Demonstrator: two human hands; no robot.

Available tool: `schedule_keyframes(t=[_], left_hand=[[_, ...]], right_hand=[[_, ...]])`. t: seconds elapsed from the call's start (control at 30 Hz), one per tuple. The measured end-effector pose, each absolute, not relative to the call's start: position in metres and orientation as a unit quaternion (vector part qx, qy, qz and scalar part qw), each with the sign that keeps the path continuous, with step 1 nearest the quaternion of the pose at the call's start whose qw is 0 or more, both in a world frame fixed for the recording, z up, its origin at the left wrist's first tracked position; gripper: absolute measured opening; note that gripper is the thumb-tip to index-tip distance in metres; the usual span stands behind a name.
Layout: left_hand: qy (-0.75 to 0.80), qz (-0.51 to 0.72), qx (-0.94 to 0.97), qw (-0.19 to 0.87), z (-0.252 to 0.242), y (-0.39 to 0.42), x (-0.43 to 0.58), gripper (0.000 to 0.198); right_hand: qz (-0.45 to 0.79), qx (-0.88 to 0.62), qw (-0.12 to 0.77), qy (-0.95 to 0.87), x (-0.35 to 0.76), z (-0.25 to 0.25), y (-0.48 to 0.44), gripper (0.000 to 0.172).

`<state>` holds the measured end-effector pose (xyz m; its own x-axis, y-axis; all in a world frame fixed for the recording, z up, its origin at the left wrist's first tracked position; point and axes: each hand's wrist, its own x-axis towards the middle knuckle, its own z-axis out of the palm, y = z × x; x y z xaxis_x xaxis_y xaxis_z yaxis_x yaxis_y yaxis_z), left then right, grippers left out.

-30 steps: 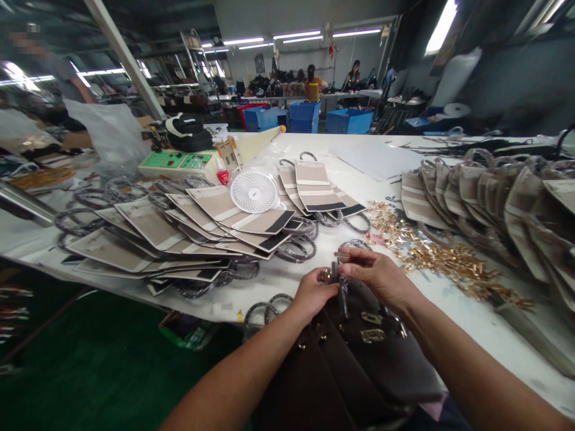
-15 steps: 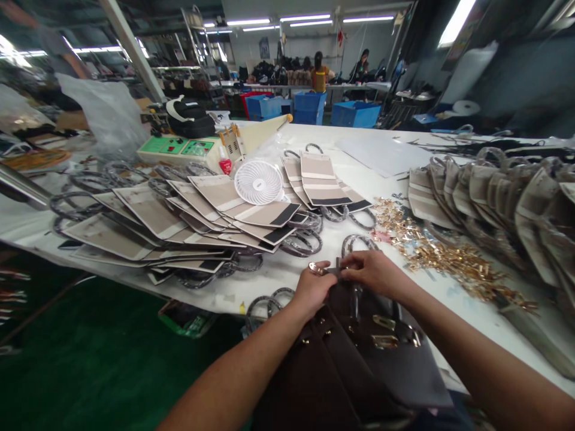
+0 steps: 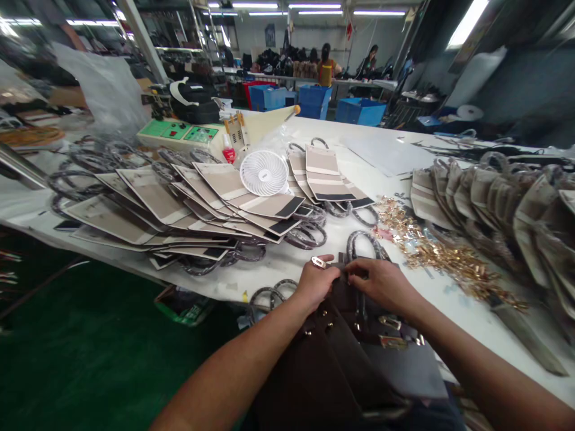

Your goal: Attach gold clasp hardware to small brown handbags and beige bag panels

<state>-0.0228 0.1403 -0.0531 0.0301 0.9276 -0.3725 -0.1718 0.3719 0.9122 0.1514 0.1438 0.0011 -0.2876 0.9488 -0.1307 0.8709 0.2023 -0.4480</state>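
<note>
A dark brown bag with gold metal fittings lies at the near edge of the white table, partly on my lap. My left hand is closed on the bag's top edge and pinches a small metal clasp between thumb and finger. My right hand is closed on the same top edge, right beside the left, its fingertips touching the bag's strap. A wrapped bag handle curves out just beyond my fingers.
Fanned piles of beige bag panels with wrapped handles cover the left of the table, more panels the right. A heap of gold metal parts lies right of my hands. A small white fan and a green control box stand behind. People work far back.
Both hands have come down from slightly above the bag onto its top edge. The clasp now sits in my left fingers. The view has tipped forward a little.
</note>
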Motion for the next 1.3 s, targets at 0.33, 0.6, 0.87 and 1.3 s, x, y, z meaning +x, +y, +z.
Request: schedule_keyframes(t=[0.33, 0.6, 0.87, 1.3], left_hand=[[0.545, 0.435, 0.370, 0.613, -0.052, 0.139, -0.024, 0.051], [0.533, 0.452, 0.382, 0.605, -0.053, 0.139, -0.025, 0.055], [0.533, 0.461, 0.415, 0.575, -0.066, 0.138, -0.023, 0.057], [0.527, 0.468, 0.485, 0.518, -0.063, 0.135, -0.023, 0.056]], right_hand=[[0.147, -0.622, 0.027, -0.768, 0.136, 0.005, 0.138, 0.022], [0.197, -0.599, 0.043, -0.775, 0.142, 0.002, 0.141, 0.019], [0.225, -0.582, 0.034, -0.781, 0.142, -0.006, 0.145, 0.018], [0.242, -0.606, 0.096, -0.752, 0.143, -0.016, 0.148, 0.011]])
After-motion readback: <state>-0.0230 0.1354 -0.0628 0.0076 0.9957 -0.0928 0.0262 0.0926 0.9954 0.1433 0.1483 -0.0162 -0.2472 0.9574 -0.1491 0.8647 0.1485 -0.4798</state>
